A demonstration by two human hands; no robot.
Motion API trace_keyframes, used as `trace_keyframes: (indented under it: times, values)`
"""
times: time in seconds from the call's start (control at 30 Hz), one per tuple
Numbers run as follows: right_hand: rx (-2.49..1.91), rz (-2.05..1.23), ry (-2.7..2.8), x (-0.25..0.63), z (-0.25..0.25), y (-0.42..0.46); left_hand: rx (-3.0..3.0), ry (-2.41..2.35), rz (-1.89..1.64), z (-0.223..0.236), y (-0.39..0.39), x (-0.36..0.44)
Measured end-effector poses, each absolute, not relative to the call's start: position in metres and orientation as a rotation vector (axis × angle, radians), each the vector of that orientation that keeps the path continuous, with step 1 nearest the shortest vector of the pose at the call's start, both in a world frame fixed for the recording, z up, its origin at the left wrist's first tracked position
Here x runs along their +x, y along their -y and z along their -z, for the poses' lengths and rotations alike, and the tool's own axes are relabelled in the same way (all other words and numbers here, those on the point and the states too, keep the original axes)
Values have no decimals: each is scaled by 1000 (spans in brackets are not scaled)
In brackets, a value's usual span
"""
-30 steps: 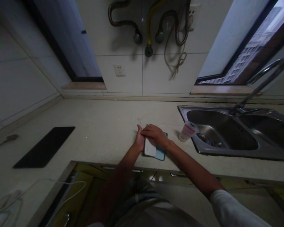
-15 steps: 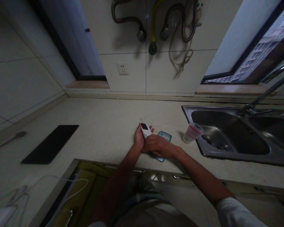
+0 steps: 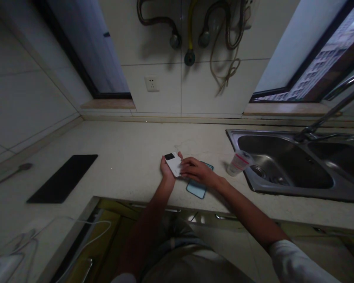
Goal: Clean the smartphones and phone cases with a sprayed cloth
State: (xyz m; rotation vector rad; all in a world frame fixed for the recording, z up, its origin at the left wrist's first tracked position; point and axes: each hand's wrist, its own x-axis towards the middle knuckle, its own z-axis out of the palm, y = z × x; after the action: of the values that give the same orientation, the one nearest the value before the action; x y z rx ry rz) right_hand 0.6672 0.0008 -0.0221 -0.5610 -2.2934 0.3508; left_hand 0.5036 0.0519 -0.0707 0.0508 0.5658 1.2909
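Note:
A white smartphone (image 3: pixel 174 166) with a black camera block lies back side up in my left hand (image 3: pixel 166 169), whose fingers wrap around its edges just above the counter. My right hand (image 3: pixel 198 173) is at the phone's lower right, its slightly bent fingers apart, with the tips over or against the phone's edge; exact contact is hard to see. Under the right hand a teal-edged phone case (image 3: pixel 197 189) rests on the counter, its upper part mostly covered by the hand.
A clear plastic cup (image 3: pixel 238 162) with a red band stands by the steel sink (image 3: pixel 253 188) on the right. To the left lies a black mat (image 3: pixel 63 179) on the pale counter (image 3: pixel 129 157). A white cable (image 3: pixel 97 222) trails at the lower left. Hoses and valves hang on the wall.
The phone has shifted left with my left hand and more of its back shows. My right hand has drawn off it and its fingers have spread, uncovering more of the case's lower part.

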Motion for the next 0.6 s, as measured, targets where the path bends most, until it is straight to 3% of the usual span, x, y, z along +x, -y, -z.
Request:
trace_keyframes:
  times: [0.4, 0.6]
  values:
    - [-570, -32, 2355, 669, 23, -6, 29, -576, -1310, 65, -49, 505]
    - [-556, -151, 2393, 682, 17, -11, 25, -535, -1260, 65, -48, 504]
